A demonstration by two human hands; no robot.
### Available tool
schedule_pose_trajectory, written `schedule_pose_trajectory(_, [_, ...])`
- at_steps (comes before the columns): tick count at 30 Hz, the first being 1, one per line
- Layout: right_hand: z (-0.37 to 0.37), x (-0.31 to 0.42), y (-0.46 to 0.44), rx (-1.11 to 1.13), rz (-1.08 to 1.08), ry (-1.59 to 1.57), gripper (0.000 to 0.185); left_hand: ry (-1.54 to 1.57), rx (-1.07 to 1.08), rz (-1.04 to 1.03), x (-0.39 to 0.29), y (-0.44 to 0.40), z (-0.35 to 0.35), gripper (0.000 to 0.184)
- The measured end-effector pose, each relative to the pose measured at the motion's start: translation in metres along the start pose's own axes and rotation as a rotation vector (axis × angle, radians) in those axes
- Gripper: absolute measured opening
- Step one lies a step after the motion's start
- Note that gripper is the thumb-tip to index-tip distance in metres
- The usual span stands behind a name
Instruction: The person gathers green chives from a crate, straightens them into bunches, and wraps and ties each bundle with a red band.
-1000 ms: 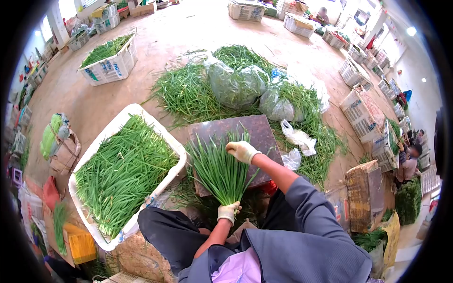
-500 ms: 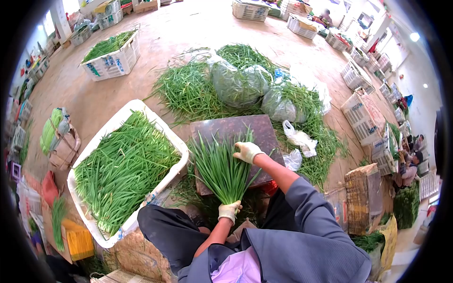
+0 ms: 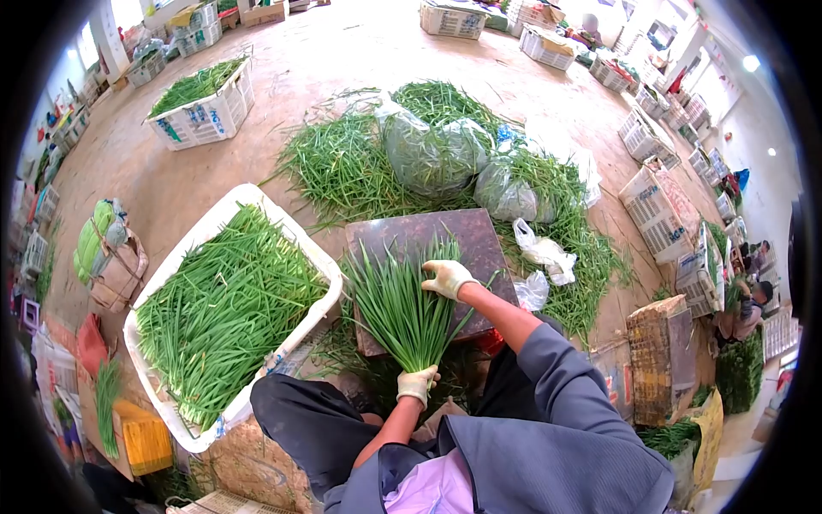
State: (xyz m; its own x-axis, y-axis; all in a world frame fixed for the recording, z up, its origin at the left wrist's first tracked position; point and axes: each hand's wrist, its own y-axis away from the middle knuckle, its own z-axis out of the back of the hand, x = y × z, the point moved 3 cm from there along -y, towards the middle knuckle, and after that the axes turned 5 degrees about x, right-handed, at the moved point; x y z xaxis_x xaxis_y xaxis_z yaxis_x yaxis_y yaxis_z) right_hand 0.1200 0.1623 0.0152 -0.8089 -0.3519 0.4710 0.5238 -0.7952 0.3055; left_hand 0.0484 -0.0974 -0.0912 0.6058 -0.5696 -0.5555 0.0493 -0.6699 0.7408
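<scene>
My gloved left hand is closed around the pale lower ends of a bunch of garlic chives. The leaves fan out upward and lie across a dark square board. At the bunch's upper right side is my gloved right hand, its fingers curved and apart against the leaves; the fingertips' exact contact is hard to see. To the left stands a white plastic crate heaped with loose garlic chives.
Beyond the board lies a big pile of chives with filled clear plastic bags and a white bag. A crate of greens stands farther off. At right are a worn block, stacked crates and a seated person.
My right hand has shifted very slightly left and down along the leaves. My left hand's hold on the bunch looks the same.
</scene>
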Motion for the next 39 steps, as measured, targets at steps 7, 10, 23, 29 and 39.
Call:
schedule_pose_trajectory(7, [0.004, 0.01, -0.003, 0.11, -0.013, 0.024, 0.055, 0.001, -0.018, 0.0, -0.002, 0.002, -0.001, 0.019])
schedule_pose_trajectory(10, [-0.001, 0.005, -0.008, 0.137, -0.002, 0.041, 0.052, 0.002, -0.023, 0.002, -0.002, 0.002, -0.001, 0.019])
schedule_pose_trajectory(23, [-0.009, -0.002, -0.009, 0.039, -0.047, 0.0, 0.036, -0.017, -0.017, 0.009, 0.003, -0.004, 0.002, 0.02])
schedule_pose_trajectory(29, [-0.008, -0.009, -0.01, 0.088, -0.073, -0.08, 0.032, -0.008, -0.014, -0.01, -0.002, 0.001, 0.0, 0.02])
schedule_pose_trajectory(39, [0.008, -0.018, 0.021, -0.04, -0.033, -0.354, 0.031, -0.028, -0.018, -0.01, 0.006, -0.009, 0.004, 0.021])
